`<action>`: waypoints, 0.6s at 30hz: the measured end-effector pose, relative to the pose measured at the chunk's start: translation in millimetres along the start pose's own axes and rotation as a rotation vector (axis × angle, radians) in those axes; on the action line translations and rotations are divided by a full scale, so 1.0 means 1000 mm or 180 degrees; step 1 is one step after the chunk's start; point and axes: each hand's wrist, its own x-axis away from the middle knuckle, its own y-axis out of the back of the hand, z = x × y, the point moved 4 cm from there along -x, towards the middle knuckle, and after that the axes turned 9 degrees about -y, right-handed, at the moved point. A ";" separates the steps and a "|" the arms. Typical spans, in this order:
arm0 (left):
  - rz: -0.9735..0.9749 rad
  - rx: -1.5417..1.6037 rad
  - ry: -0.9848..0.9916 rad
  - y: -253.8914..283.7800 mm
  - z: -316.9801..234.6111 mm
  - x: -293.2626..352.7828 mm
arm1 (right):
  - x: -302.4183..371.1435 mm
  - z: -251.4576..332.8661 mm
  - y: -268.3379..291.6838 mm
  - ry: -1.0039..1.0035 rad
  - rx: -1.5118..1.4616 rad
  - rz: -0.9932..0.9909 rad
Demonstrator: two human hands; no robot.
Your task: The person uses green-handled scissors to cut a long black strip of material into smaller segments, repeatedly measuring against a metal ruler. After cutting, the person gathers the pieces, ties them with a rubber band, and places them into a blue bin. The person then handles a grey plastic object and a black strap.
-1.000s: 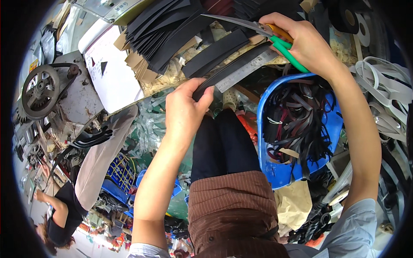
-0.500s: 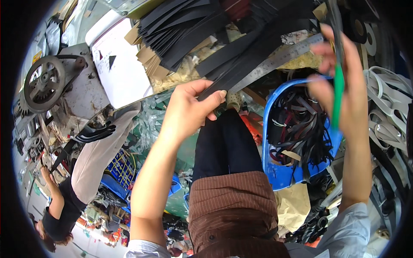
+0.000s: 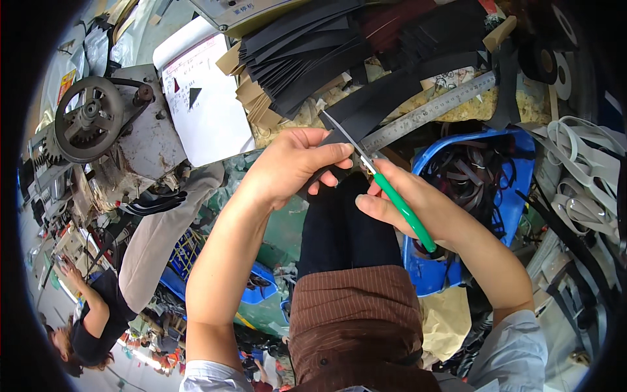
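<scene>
My left hand (image 3: 287, 166) is closed, pinching the end of a black strip (image 3: 337, 136) between thumb and fingers above my lap. In my right hand (image 3: 418, 206) is a pair of scissors (image 3: 400, 204) with green handles. Their metal blades slant up and left across the strip, close by my left fingertips. Whether the blades are apart is hard to see. Beyond my hands, a steel ruler (image 3: 434, 112) lies slantwise at the table edge, beside more black strips (image 3: 372, 98).
A blue basket (image 3: 428, 285) full of dark scraps stands to the right. Fanned black pieces (image 3: 300, 55) and a written sheet (image 3: 202, 104) lie on the table. A machine with a handwheel (image 3: 88, 117) is at left; a person (image 3: 98, 313) works beyond. Pale straps (image 3: 581, 157) hang far right.
My right hand has swung down and left from above the basket, bringing the scissors to the strip at my left hand. The view has shifted slightly.
</scene>
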 end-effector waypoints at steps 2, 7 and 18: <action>0.0107 -0.0010 0.0070 0.006 -0.001 -0.003 | -0.007 -0.001 0.004 -0.0019 0.0167 -0.0102; 0.0075 0.0221 0.0398 0.011 0.004 -0.013 | -0.018 -0.020 0.000 0.0462 0.0369 -0.0610; -0.0607 0.0028 -0.0230 0.048 0.036 0.073 | 0.002 0.050 0.039 0.2198 0.3054 -0.2350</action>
